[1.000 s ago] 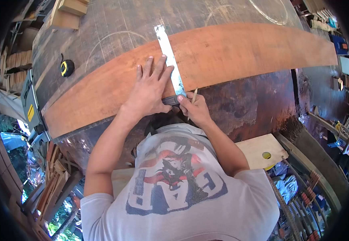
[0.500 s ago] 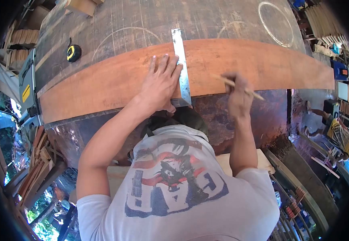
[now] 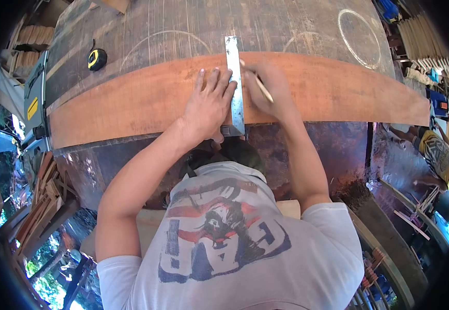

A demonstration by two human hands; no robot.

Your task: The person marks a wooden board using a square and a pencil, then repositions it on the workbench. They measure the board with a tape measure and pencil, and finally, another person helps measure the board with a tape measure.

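A long reddish-brown wooden board (image 3: 131,103) lies across the workbench in front of me. Across its width rests a metal try square (image 3: 237,111), its stock against the board's near edge. My left hand (image 3: 207,106) presses on the board and the blade's left side, with the thumb down by the stock, holding the square in place. Just right of the blade, my right hand (image 3: 276,90) grips a pencil (image 3: 264,90), its tip close to the blade near the board's far edge. That hand is slightly blurred.
A yellow and black tape measure (image 3: 97,59) sits on the workbench (image 3: 183,23) beyond the board. At the left stands a grey machine (image 3: 34,98) with a yellow label. Wood scraps (image 3: 46,206) are piled at lower left. Another person (image 3: 436,155) is at the far right.
My right hand has moved left and forward with the pencil, from near the board's close edge to beside the square's blade. My left hand stays on the square.
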